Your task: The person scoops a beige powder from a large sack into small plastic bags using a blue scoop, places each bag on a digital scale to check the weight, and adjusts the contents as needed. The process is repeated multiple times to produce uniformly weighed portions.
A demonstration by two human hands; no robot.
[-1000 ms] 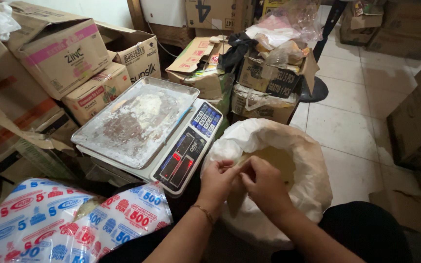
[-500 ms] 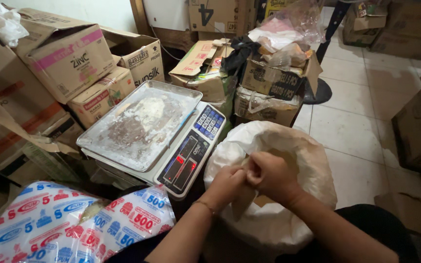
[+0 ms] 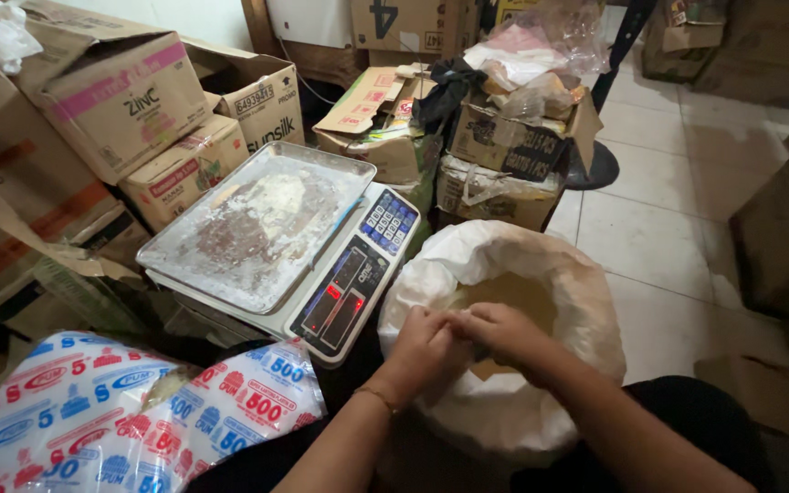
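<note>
Both hands, the left hand (image 3: pixel 424 342) and right hand (image 3: pixel 495 330), pinch something small over the open white sack (image 3: pixel 504 402) on the floor, whose soft rim could fold and spill powder.

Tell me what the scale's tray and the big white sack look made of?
The scale's tray looks like thin, dull grey metal, probably steel or aluminium, dusted with white powder. The white sack under both hands looks like woven plastic, matte, its rim rolled down in soft folds.
</note>
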